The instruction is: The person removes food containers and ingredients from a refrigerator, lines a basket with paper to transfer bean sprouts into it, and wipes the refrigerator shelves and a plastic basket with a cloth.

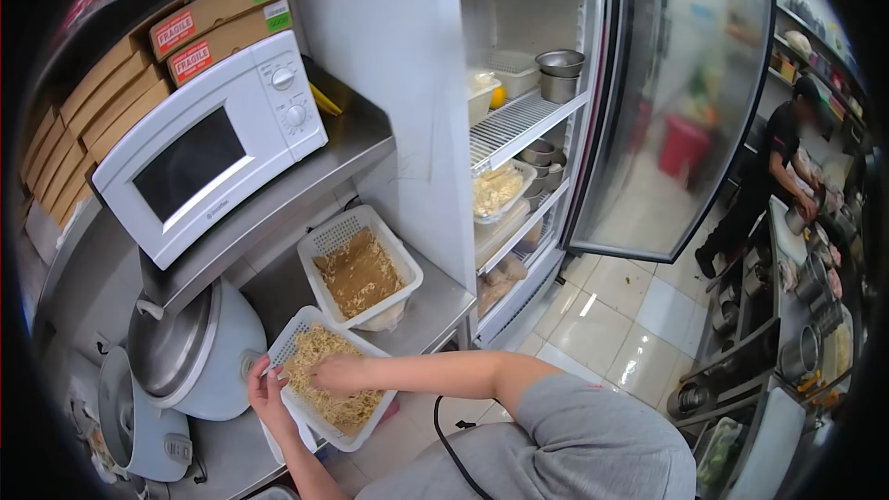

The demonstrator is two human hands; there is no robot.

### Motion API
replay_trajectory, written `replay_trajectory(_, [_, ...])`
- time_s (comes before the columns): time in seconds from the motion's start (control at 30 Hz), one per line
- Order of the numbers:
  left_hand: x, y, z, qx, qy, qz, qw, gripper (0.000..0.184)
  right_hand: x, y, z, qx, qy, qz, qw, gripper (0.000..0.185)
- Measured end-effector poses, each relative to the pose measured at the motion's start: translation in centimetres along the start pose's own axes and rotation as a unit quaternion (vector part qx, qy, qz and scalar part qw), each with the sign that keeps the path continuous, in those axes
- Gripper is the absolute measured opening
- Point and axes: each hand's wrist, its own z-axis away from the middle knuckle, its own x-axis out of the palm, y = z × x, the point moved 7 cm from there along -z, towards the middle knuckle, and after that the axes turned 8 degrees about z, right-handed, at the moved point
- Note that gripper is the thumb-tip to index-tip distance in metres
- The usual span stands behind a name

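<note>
A white perforated basket [366,432] holds a heap of pale yellow noodle-like strands [319,352]. My right hand [341,375] reaches into the strands, its fingers hidden among them. At the basket's left rim is my left hand [264,389], thumb and fingers curled at the edge; whether they grip the rim is too small to tell. Just behind stands a second white basket [407,270], with a brown layer and scattered pale strands [356,268] in it.
Two large cookers [199,343] stand left of the baskets. Above them, a white microwave [208,143] and cardboard boxes [120,102] fill a shelf. An open glass fridge door [667,120] is at the right. Farther right, a person [782,153] works at a counter.
</note>
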Motion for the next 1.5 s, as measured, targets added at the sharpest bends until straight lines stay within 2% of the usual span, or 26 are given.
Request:
replay_trajectory(0.07, [3.8, 0.6, 1.2, 0.006, -0.028, 0.004, 1.000, 0.019, 0.4, 1.6, 1.4, 0.101, -0.093, -0.115, 0.984, 0.035])
replay_trajectory(0.1, [5.5, 0.8, 1.8, 0.010, -0.026, 0.005, 1.000, 0.019, 0.8, 2.0, 2.9, 0.099, -0.093, -0.112, 0.984, 0.035])
replay_trajectory(0.13, [7.8, 1.1, 2.2, 0.028, -0.053, 0.009, 0.998, 0.019, -0.5, 2.4, 4.7, 0.064, 0.047, -0.107, 0.991, 0.035])
replay_trajectory(0.2, [12.9, 2.0, 3.0, 0.066, -0.110, 0.017, 0.992, 0.018, -4.6, 3.4, 9.6, 0.026, 0.188, -0.096, 0.977, 0.035])
replay_trajectory(0.27, [18.2, 2.5, 4.4, 0.077, -0.120, 0.018, 0.990, 0.019, -6.5, 6.6, 15.3, 0.094, 0.089, -0.141, 0.982, 0.036])
replay_trajectory(0.33, [24.4, 2.2, 5.9, 0.057, -0.178, 0.013, 0.982, 0.020, -8.1, 10.9, 22.1, 0.135, 0.076, -0.177, 0.972, 0.034])
replay_trajectory(0.4, [30.2, 1.5, 6.9, 0.055, -0.198, 0.015, 0.978, 0.022, -11.0, 15.0, 29.7, 0.244, 0.074, -0.158, 0.954, 0.032])
replay_trajectory(0.47, [36.3, 1.5, 8.4, 0.071, -0.267, 0.000, 0.961, 0.023, -11.8, 19.4, 37.2, 0.308, 0.168, -0.128, 0.928, 0.031])
replay_trajectory(0.53, [40.8, 1.0, 9.3, 0.081, -0.286, -0.004, 0.955, 0.023, -13.2, 22.9, 44.0, 0.420, 0.148, -0.177, 0.878, 0.028])
replay_trajectory(0.6, [44.6, 1.2, 10.0, 0.094, -0.303, -0.006, 0.948, 0.022, -15.2, 25.6, 49.5, 0.449, 0.210, -0.193, 0.847, 0.028])
replay_trajectory(0.7, [48.2, 2.0, 10.6, 0.124, -0.315, -0.048, 0.940, 0.022, -17.8, 29.9, 54.9, 0.491, 0.224, -0.226, 0.811, 0.027])
replay_trajectory(0.73, [48.8, 1.9, 10.3, 0.123, -0.310, -0.050, 0.941, 0.022, -18.2, 31.5, 56.2, 0.495, 0.245, -0.247, 0.796, 0.028])
replay_trajectory(0.93, [49.7, 1.5, 5.1, 0.161, -0.280, -0.117, 0.939, 0.023, -24.7, 38.8, 56.6, 0.464, 0.269, -0.184, 0.824, 0.026])
replay_trajectory(1.13, [52.0, -0.1, -0.1, 0.103, -0.240, -0.029, 0.965, 0.023, -29.0, 45.9, 57.2, 0.485, 0.273, -0.109, 0.824, 0.022])
replay_trajectory(1.3, [62.0, -1.3, -1.7, 0.066, -0.320, 0.038, 0.944, 0.028, -30.3, 53.6, 63.3, 0.525, 0.357, -0.074, 0.769, 0.035])
replay_trajectory(1.43, [72.7, -3.4, -3.5, 0.034, -0.368, 0.093, 0.924, 0.048, -29.2, 60.7, 66.4, 0.537, 0.396, -0.125, 0.735, 0.053])
replay_trajectory(1.5, [77.6, -4.3, -4.5, -0.008, -0.382, 0.127, 0.915, 0.066, -28.5, 62.8, 65.9, 0.513, 0.423, -0.171, 0.727, 0.058])
